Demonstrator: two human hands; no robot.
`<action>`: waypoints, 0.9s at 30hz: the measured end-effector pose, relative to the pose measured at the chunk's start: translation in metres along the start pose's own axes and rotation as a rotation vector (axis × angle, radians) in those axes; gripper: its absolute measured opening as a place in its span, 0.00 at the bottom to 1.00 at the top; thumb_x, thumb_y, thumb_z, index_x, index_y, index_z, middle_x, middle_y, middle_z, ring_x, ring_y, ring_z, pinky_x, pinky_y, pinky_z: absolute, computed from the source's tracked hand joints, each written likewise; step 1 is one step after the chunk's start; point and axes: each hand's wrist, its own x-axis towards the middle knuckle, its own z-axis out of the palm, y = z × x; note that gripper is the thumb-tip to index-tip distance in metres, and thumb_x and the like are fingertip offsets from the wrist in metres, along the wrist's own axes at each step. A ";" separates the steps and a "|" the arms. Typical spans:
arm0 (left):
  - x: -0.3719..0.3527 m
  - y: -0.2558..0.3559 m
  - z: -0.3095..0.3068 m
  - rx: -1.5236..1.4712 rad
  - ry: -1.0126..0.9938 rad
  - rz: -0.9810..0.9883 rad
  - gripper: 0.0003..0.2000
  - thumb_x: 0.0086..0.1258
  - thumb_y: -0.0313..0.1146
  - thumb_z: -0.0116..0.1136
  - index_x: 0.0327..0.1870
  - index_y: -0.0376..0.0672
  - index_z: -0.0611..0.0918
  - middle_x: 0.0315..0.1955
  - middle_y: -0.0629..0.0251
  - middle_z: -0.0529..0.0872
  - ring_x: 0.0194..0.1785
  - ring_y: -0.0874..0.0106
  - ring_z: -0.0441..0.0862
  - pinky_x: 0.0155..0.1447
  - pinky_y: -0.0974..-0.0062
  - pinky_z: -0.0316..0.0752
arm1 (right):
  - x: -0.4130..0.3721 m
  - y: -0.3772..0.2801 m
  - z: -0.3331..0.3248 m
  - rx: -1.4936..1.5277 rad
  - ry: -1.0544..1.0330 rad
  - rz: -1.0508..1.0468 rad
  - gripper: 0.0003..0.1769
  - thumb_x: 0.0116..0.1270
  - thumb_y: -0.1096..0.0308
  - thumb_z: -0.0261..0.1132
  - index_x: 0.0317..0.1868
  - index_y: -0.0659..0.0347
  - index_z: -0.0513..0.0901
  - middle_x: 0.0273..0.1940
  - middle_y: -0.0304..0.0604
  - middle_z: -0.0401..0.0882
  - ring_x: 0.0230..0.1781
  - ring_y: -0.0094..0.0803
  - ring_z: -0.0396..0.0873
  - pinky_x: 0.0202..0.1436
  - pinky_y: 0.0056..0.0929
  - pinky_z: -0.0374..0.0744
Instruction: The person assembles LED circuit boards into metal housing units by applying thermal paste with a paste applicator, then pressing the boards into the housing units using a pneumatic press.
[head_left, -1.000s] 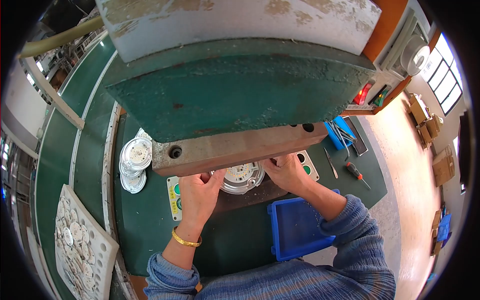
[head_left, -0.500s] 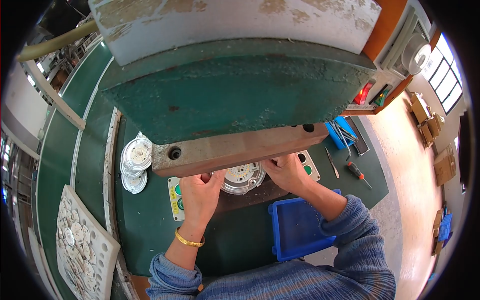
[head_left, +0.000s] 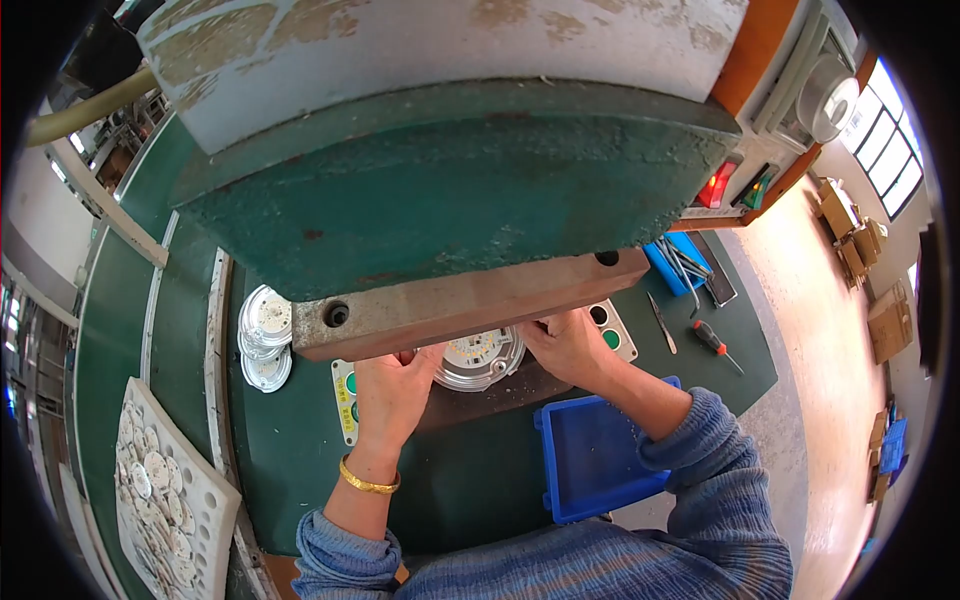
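Observation:
A round LED lamp (head_left: 478, 350) with a clear plastic rim and a white board lies on a dark metal base, its far part hidden under the brown metal block (head_left: 470, 305) of a press. My left hand (head_left: 392, 388) grips the lamp's left edge, thumb and fingers drawn together. At the right edge, my right hand (head_left: 565, 348) has its fingers bent around the rim. Both sets of fingertips are partly hidden beneath the block. Push-button panels stand beside the hands, the left one (head_left: 345, 400) with yellow labels and the right one (head_left: 613, 332) with a green button.
The green press head (head_left: 450, 200) hangs low over the hands. Clear lamp discs (head_left: 265, 335) are piled at left. A perforated white tray (head_left: 215, 500) carries several round boards. Rightward are a blue tray (head_left: 600, 460), tweezers (head_left: 662, 322), a screwdriver (head_left: 712, 340) and a blue tool box (head_left: 672, 268).
The camera view has shifted slightly, so the press and bench appear a little further left. Both hands stay at the lamp's edges, with only slight finger movement.

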 end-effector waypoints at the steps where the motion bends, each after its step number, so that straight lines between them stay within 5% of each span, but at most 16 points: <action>1: 0.000 0.000 -0.001 -0.001 -0.002 0.000 0.09 0.65 0.32 0.65 0.36 0.34 0.83 0.22 0.75 0.77 0.23 0.85 0.65 0.26 0.82 0.62 | 0.000 0.001 0.001 -0.003 0.013 -0.032 0.04 0.59 0.80 0.60 0.34 0.71 0.79 0.33 0.55 0.79 0.36 0.52 0.77 0.39 0.38 0.75; 14: 0.002 -0.006 0.001 -0.116 -0.003 -0.005 0.09 0.64 0.32 0.65 0.37 0.34 0.82 0.24 0.74 0.80 0.27 0.85 0.70 0.30 0.83 0.66 | 0.000 0.002 0.001 -0.042 0.005 -0.031 0.02 0.59 0.80 0.60 0.32 0.72 0.77 0.31 0.56 0.78 0.34 0.54 0.76 0.37 0.40 0.74; 27: 0.003 -0.006 -0.004 0.077 -0.073 0.080 0.10 0.66 0.29 0.63 0.44 0.34 0.81 0.31 0.66 0.85 0.27 0.82 0.78 0.30 0.82 0.74 | 0.000 0.001 0.000 -0.051 -0.027 -0.048 0.06 0.60 0.81 0.58 0.37 0.70 0.80 0.35 0.57 0.79 0.38 0.55 0.77 0.40 0.41 0.75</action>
